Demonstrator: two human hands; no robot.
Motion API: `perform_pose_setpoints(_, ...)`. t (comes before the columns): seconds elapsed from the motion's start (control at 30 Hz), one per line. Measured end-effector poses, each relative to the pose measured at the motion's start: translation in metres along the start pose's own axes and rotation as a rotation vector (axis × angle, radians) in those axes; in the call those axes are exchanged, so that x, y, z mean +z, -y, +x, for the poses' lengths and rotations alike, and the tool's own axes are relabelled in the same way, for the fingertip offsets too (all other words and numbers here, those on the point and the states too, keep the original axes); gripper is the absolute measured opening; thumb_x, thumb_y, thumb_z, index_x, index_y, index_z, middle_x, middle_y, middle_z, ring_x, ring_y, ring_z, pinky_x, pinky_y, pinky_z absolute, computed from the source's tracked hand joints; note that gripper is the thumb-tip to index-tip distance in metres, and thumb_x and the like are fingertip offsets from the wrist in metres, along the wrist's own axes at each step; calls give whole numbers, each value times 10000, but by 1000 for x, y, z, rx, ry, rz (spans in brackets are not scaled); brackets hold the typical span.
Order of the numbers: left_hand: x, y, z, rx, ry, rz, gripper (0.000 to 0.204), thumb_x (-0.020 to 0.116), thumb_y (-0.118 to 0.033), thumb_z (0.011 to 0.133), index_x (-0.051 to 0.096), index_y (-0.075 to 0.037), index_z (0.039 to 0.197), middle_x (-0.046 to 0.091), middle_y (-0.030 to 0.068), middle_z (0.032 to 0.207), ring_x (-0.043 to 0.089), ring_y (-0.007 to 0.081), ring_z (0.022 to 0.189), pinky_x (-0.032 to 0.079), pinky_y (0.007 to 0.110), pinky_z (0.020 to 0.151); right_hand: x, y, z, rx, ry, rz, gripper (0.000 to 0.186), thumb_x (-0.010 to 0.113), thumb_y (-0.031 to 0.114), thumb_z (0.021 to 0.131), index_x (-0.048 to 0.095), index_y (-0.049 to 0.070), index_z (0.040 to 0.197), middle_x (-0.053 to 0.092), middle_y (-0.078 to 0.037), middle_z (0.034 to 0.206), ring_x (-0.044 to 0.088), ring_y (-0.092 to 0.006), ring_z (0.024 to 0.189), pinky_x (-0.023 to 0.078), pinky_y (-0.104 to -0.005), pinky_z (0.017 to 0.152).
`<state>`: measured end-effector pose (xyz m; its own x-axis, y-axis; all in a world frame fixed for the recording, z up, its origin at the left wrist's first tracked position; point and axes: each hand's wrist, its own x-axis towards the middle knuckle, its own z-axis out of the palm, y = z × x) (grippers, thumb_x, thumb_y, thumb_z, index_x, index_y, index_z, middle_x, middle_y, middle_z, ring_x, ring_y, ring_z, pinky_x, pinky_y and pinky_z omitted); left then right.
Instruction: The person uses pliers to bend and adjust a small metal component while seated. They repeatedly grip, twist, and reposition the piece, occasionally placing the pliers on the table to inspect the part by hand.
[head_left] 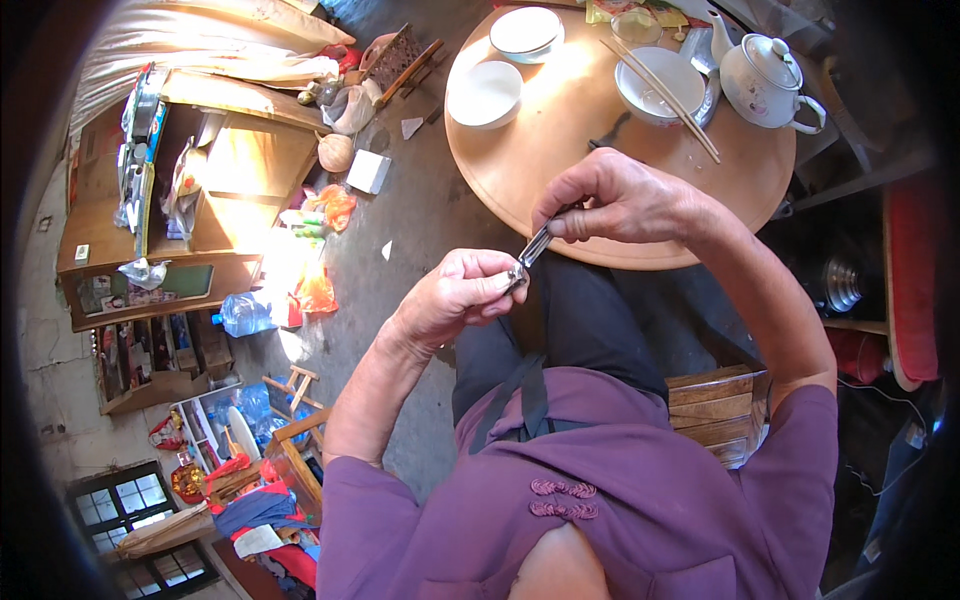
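Note:
Over the near edge of a round wooden table [560, 130], both hands meet at a slim shiny metal tool [537, 247] with long narrow parts side by side. My right hand [620, 200] pinches its upper end between thumb and fingers. My left hand [463, 290] is closed, its thumb and forefinger gripping the silvery lower end. The fingers cover much of the tool, so its exact kind is unclear, as is whether it is one piece or two. A small dark tip [597, 146] shows just beyond my right hand.
On the table stand white bowls [485, 95], a bowl [655, 82] with chopsticks [665, 100] across it, and a white teapot [765, 85]. A wooden cabinet [230, 180], orange bags [316, 288] and a blue plastic bottle [245, 315] are at left. A wooden stool [715, 405] is beside me.

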<state>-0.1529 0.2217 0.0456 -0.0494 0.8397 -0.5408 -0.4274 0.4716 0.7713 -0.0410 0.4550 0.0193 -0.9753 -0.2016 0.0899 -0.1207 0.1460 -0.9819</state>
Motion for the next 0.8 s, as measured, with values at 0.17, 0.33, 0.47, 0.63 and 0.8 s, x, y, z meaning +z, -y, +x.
perform_pose_setpoints(0.17,2,-3,-6,-81,6,47,238,601,-262,909,632,-27,877,459,-53,592,348,29,502,239,193,455,3,2,16,-127,100,-50,158,694,116,863,682,8,978,674,-45,766,583,-103,698,480,-273,656)
perform_pose_setpoints(0.33,3,-1,-13,-145,-21,58,241,598,-260,908,632,-23,875,447,-55,586,340,34,492,240,197,449,4,14,28,-143,213,-49,136,687,82,851,678,21,972,671,-37,777,580,-97,724,475,-277,669)
perform_pose_setpoints(0.47,4,-4,-16,-157,-12,46,246,608,-258,908,634,-15,880,453,-51,587,342,32,493,239,195,444,4,8,34,-79,238,13,141,684,120,870,675,17,965,641,4,777,560,-83,733,462,-265,668)
perform_pose_setpoints(0.63,5,-3,-19,-95,-20,-37,247,627,-244,904,629,3,908,476,-45,612,351,24,501,236,183,444,10,-13,28,4,120,234,175,661,190,902,660,17,932,563,36,723,495,-53,673,405,-219,599)
perform_pose_setpoints(0.8,5,2,-24,18,-77,-99,243,625,-233,910,616,5,959,509,-29,672,362,19,515,254,169,450,27,-8,21,89,74,397,156,642,152,902,651,6,958,546,26,692,484,-58,611,393,-216,545)
